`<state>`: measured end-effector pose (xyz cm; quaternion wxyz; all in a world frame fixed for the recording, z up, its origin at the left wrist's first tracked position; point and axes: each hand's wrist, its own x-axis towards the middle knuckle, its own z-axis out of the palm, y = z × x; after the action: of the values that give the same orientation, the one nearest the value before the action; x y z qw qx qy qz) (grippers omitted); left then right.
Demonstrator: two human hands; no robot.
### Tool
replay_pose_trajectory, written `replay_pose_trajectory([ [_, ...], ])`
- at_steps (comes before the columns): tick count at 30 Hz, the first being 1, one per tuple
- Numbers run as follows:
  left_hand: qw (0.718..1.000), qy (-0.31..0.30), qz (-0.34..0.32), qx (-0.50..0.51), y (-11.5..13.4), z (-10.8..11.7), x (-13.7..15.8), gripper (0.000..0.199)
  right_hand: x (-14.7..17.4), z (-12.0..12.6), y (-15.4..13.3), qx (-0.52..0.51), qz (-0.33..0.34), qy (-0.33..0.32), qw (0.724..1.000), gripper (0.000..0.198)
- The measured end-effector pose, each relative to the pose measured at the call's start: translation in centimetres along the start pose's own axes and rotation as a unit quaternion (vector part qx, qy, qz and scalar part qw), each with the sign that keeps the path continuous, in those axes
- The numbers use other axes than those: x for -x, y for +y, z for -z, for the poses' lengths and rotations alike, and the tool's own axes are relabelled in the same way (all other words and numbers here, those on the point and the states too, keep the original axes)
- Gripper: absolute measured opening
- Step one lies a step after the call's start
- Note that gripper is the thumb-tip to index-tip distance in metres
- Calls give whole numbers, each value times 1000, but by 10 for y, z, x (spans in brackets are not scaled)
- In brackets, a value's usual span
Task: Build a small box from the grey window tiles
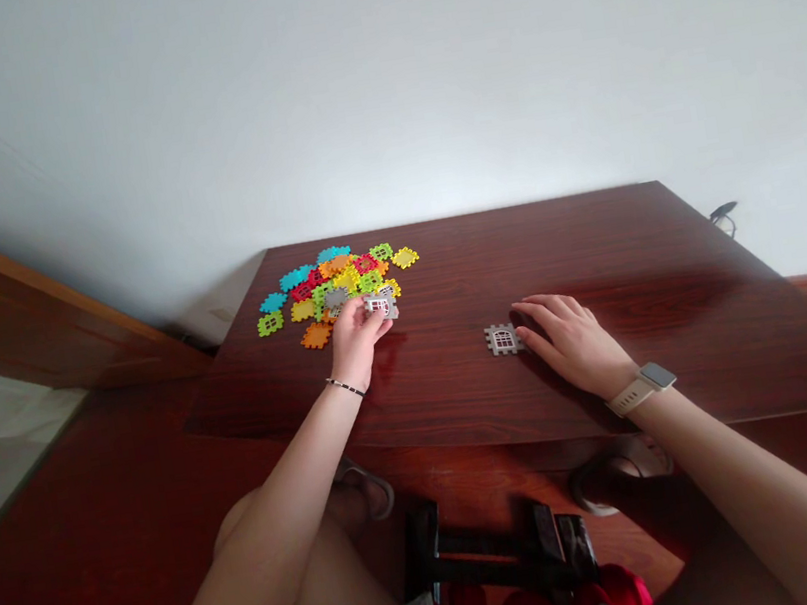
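Note:
My left hand [357,338] pinches a grey interlocking toy panel with a white window [382,305], held at the near right edge of a pile. That pile [346,278] is made of several notched plastic panels in blue, red, orange, yellow, green and grey, some with window cut-outs. A second grey window panel [503,339] lies flat on the table, further right. Beside it, my right hand [569,336] rests palm down with its fingers stretched out, the thumb at the panel's right edge.
The dark red-brown wooden table [592,244] stands against a pale wall [416,78]. A cable [724,212] shows past its right edge. Below the near edge are my legs and a black object [501,546] on the floor. A wooden door or panel [34,317] is at left.

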<state>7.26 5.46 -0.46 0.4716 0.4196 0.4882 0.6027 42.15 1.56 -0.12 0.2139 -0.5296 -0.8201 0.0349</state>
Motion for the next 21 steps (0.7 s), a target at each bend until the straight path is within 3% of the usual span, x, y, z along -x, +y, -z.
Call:
replay_pose_trajectory([
  [6, 1000, 0, 13, 9, -7, -21, 13, 39, -1, -2, -1, 13, 1, -5, 1000, 50],
  [14, 998, 15, -29, -56, -10, -22, 13, 39, -1, -3, -3, 31, -4, -9, 999, 50],
  [21, 1000, -21, 11, -6, -2, -21, 17, 55, 0, -3, -3, 28, -4, -8, 1000, 50],
])
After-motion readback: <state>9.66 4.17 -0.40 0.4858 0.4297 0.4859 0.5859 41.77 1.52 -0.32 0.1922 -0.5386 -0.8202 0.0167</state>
